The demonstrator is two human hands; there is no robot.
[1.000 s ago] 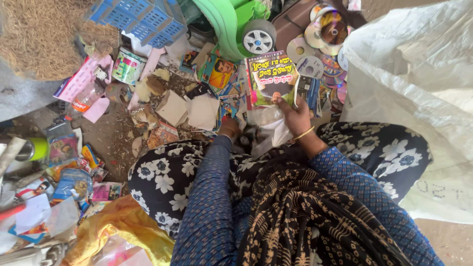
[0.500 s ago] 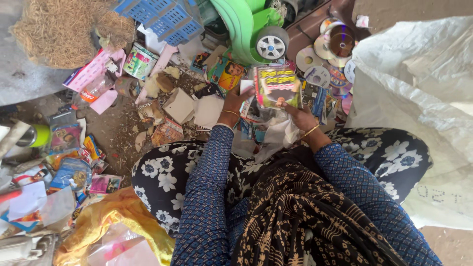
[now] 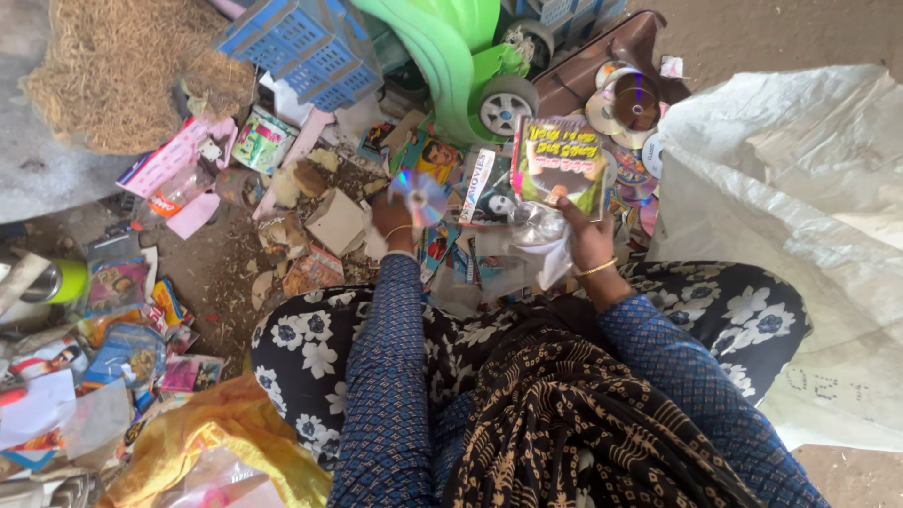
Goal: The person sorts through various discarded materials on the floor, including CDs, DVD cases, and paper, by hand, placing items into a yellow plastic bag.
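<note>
Left hand (image 3: 393, 218): raised over the litter, fingers pinched on the edge of a shiny disc (image 3: 420, 195); thin bangle at the wrist.
Disc: held flat toward the camera, rainbow sheen on its face, just left of the standing case covers.
Right hand (image 3: 588, 240): fingers closed around the lower edge of a printed cover sheet (image 3: 562, 162) together with a clear plastic sleeve (image 3: 539, 226); gold bangle at the wrist.
Printed cover sheet: green and yellow, upright, facing the camera, just right of the disc.
Loose discs (image 3: 632, 103): heap of several, behind the cover sheet, beside a brown tray (image 3: 602, 66).
White woven sack (image 3: 800, 207): large, open, to the right of the right hand, touching the knee.
Blue plastic crate (image 3: 301, 47): top of view, tilted, beside a green toy car (image 3: 461, 66) with 1 grey wheel showing.
Straw heap (image 3: 113, 71): top left, well apart from both hands.
Paper litter (image 3: 310, 226): cards, wrappers and torn covers across the ground ahead of the knees.
Yellow bag (image 3: 216, 442): crumpled, at the lower left, beside the left knee.
</note>
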